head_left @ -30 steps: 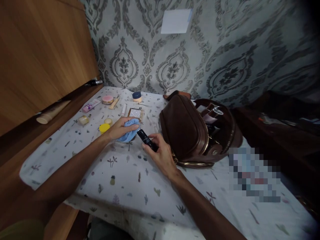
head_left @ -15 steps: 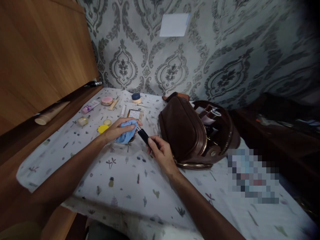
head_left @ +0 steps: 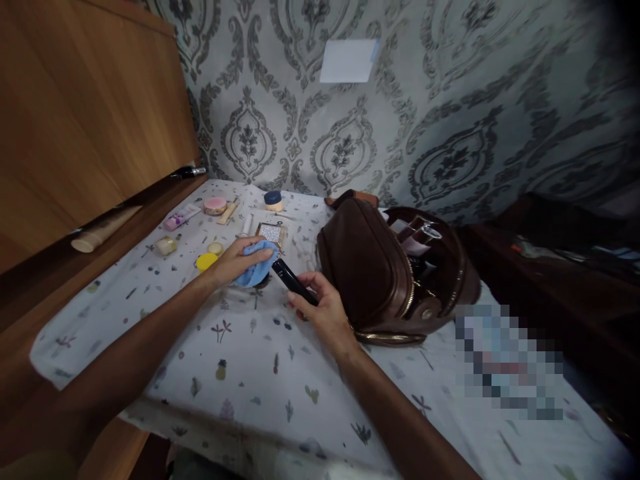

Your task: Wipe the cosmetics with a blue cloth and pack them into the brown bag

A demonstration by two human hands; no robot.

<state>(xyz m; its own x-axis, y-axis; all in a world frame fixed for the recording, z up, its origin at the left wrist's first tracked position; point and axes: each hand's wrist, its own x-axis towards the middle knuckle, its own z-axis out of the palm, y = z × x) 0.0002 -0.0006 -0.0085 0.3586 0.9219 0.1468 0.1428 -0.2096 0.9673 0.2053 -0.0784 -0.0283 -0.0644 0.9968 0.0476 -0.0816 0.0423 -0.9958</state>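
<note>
- The left hand [head_left: 235, 261] is closed over a blue cloth [head_left: 256, 268], bunching it against the bench [head_left: 260, 360], which is covered by a white sheet printed with small plants.
- The right hand [head_left: 323, 310] grips a black tube [head_left: 293, 281] at its lower end, with fingers and thumb wrapped round it.
- The black tube is tilted, and its upper end points toward the blue cloth and touches its edge.
- The tube lies between the two hands, just left of an open brown bag [head_left: 370, 267].
- The brown bag rests on the bench with its zip undone, and small items show inside its opening.
- A glittery compact [head_left: 271, 233] lies just behind the blue cloth.
- A yellow lid [head_left: 206, 261] sits just left of the left hand.
- Farther back stand a pink compact [head_left: 215, 205] and a blue-capped jar [head_left: 273, 199].
- A beige tube [head_left: 105, 227] lies on the wooden ledge at the left, well apart from the hands.
</note>
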